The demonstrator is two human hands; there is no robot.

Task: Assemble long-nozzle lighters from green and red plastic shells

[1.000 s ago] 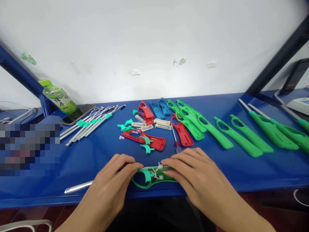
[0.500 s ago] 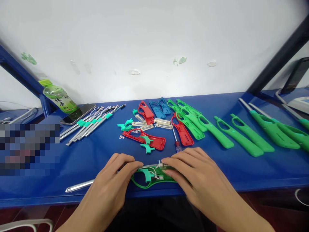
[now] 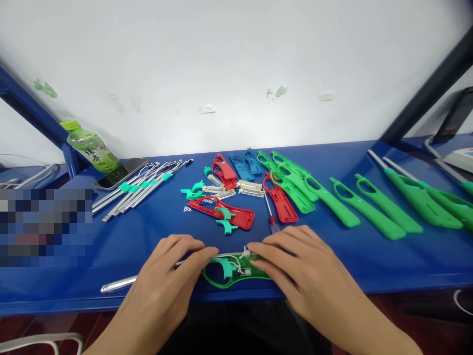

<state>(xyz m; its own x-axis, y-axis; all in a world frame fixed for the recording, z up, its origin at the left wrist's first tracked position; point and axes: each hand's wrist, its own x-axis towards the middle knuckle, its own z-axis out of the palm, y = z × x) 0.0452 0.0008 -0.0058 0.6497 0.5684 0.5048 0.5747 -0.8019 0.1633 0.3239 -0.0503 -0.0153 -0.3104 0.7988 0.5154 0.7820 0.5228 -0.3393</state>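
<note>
At the front edge of the table, a green lighter shell half [image 3: 219, 284] lies open side up between my hands. A teal trigger [image 3: 227, 268] and thin white wires [image 3: 238, 260] sit in it. My left hand [image 3: 166, 281] is closed on the shell's left end, where a silver metal tube [image 3: 118, 284] sticks out past my hand. The fingers of my right hand [image 3: 306, 271] are pressed on the shell's right part, at a small white fitting [image 3: 246, 252]. What lies under those fingers is mostly hidden.
Behind my hands lie red shell halves [image 3: 240, 218], clear fuel tanks [image 3: 249, 187], blue shells [image 3: 240, 166] and a screwdriver [image 3: 272, 221]. Several green shells [image 3: 340, 209] lie right; wired metal tubes [image 3: 138, 192], a phone [image 3: 120, 174] and a bottle [image 3: 92, 149] lie left.
My left hand has shifted slightly, and a short bit of metal tube now shows between its fingers. My right hand stays on the shell. The whole view has moved very little.
</note>
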